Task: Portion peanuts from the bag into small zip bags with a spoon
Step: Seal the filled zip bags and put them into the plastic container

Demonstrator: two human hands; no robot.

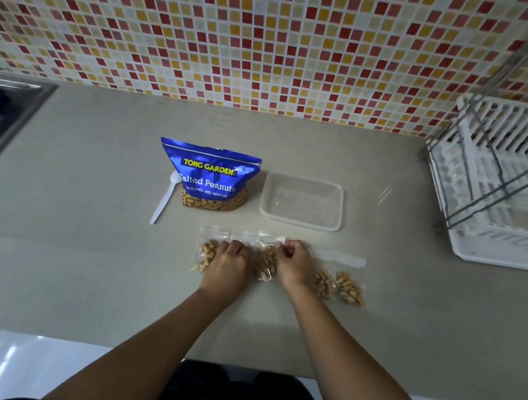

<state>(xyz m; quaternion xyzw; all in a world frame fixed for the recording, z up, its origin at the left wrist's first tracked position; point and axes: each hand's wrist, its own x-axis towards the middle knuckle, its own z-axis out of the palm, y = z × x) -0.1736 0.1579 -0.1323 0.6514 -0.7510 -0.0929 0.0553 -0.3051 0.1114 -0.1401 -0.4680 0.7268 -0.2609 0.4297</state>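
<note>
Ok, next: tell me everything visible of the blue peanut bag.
The blue peanut bag stands upright on the grey counter: glossy foil, yellow "TONG GARDEN" and white "Salted Peanuts" print, a clear window low down showing peanuts. Its top looks pressed flat. A white spoon lies against its left side. Neither left hand nor right hand touches it.

**Desk stock: peanuts and bags**

Blue peanut bag [207, 176] is standing upright on the desk [84, 244]. White spoon [163, 199] is lying just left of it, and clear tub [302, 201] is sitting to its right. Filled zip bags [348, 288] are lying in a row. Left grip [228, 263] and right grip [293, 263] are pinching the middle zip bag [265, 263].
</note>
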